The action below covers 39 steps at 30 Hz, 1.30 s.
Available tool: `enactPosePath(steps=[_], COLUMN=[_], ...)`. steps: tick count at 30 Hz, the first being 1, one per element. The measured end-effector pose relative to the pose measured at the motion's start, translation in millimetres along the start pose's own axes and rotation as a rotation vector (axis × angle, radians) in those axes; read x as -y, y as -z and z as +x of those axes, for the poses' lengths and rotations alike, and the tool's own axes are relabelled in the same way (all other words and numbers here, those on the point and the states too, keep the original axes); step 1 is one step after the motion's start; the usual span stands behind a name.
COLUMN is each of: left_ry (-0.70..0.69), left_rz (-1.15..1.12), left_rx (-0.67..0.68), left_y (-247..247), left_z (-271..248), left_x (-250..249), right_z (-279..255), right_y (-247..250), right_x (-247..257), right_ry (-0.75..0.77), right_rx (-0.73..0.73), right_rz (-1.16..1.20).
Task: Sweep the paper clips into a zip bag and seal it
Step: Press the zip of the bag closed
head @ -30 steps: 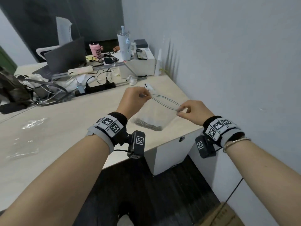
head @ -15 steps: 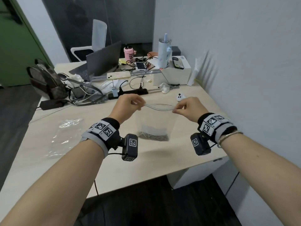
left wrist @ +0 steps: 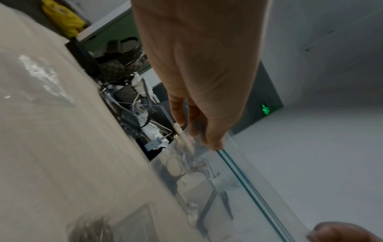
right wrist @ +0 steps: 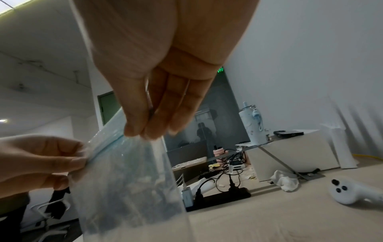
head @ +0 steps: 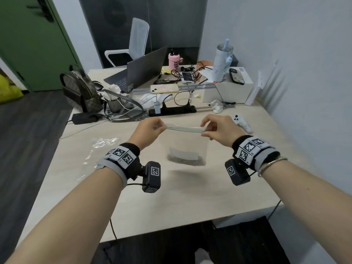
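Note:
A clear zip bag (head: 187, 147) hangs above the light wooden table (head: 190, 195), stretched between both hands. A heap of grey paper clips (head: 185, 161) lies at its bottom under a white label. My left hand (head: 152, 125) pinches the left end of the blue-green zip strip (head: 183, 129). At the strip's right end, my right hand (head: 208, 128) pinches it between thumb and fingers. In the left wrist view the zip strip (left wrist: 244, 181) shows as two thin lines running away from my left hand (left wrist: 207, 139). In the right wrist view my right hand (right wrist: 143, 131) holds the bag (right wrist: 132, 188) by its top.
A crumpled clear plastic bag (head: 99, 149) lies on the table to the left. A white controller (head: 241, 121) sits at the right near the wall. Behind the bag are a black power strip (head: 172, 111), cables, a laptop (head: 141, 71), a backpack (head: 82, 90) and a white box (head: 227, 88).
The bag has come from over the table's right edge to above the middle of the table. Its mouth, gaping a second ago, is now pulled nearly flat between the hands.

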<state>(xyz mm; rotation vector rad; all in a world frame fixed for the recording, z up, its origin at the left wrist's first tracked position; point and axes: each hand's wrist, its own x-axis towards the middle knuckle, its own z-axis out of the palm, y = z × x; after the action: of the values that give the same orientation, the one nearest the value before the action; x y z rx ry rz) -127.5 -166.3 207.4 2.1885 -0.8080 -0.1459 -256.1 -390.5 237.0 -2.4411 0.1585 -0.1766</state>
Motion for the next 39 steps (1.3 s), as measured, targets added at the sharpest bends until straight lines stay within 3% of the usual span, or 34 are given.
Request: enactPosePath(steps=[3, 9, 14, 17, 20, 27, 32, 39], left_ry=[0.063, 0.096, 0.122, 0.22, 0.304, 0.146, 0.132, 0.153], left_rz=[-0.016, 0.05, 0.046, 0.169, 0.439, 0.402, 0.257, 0.226], left_rx=[0.011, 0.081, 0.046, 0.163, 0.294, 0.344, 0.303, 0.27], left_y=[-7, -18, -22, -26, -37, -80, -83, -88], left_z=[-4, 2, 7, 12, 22, 47, 50, 45], left_x=[10, 19, 18, 24, 23, -11, -9, -10], right_z=[11, 32, 46, 50, 50, 63, 62, 64], right_y=[-8, -16, -14, -27, -42, -43, -43, -43], right_x=[-9, -33, -40, -50, -62, -68, -78, -77], right_ry=[-0.037, -0.126, -0.045, -0.052, -0.107, -0.084, -0.101, -0.076], right_rx=[0.132, 0.099, 0.076, 0.154, 0.21, 0.227, 0.193, 0.222], right_rz=[-0.059, 0.029, 0.039, 0.018, -0.009, -0.017, -0.077, -0.138])
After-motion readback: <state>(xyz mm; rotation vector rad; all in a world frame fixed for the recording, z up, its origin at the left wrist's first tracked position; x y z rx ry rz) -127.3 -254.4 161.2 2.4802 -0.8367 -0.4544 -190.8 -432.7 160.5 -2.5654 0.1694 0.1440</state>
